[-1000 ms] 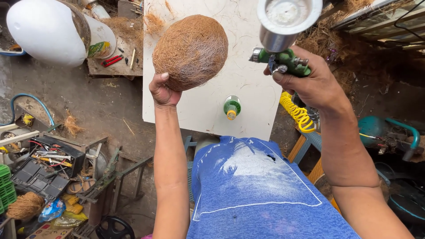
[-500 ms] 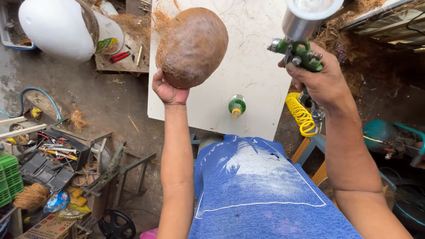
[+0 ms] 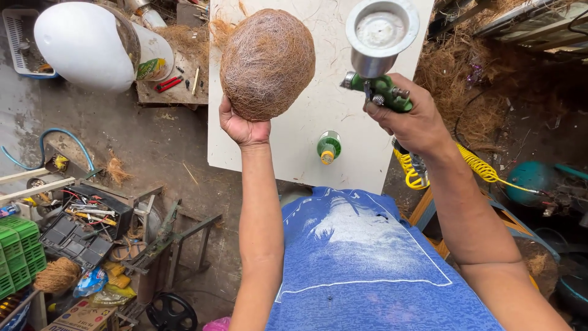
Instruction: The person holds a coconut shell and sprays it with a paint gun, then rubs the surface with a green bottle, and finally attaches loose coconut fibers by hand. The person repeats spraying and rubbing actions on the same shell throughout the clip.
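My left hand [image 3: 242, 125] holds up a brown, hairy coconut [image 3: 267, 62] from below, over a white table [image 3: 294, 147]. My right hand [image 3: 413, 119] grips a green spray gun [image 3: 381, 91] with a round metal cup [image 3: 381, 34] on top. The gun's nozzle sits just right of the coconut. A coiled yellow air hose [image 3: 474, 165] hangs from below my right hand. A small green bottle [image 3: 329, 147] with a yellow cap stands on the table between my arms.
A big white rounded shell [image 3: 82, 46] lies at the upper left beside a wooden board with tools [image 3: 174, 83]. Loose coconut fibre [image 3: 471, 86] is piled at the right. Green crates [image 3: 21, 254], a tool tray [image 3: 86, 224] and metal frames [image 3: 177, 236] crowd the lower left floor.
Both hands have shifted a little across the view with the coconut and spray gun, and the gun's cup now faces the camera more squarely. The grips are unchanged.
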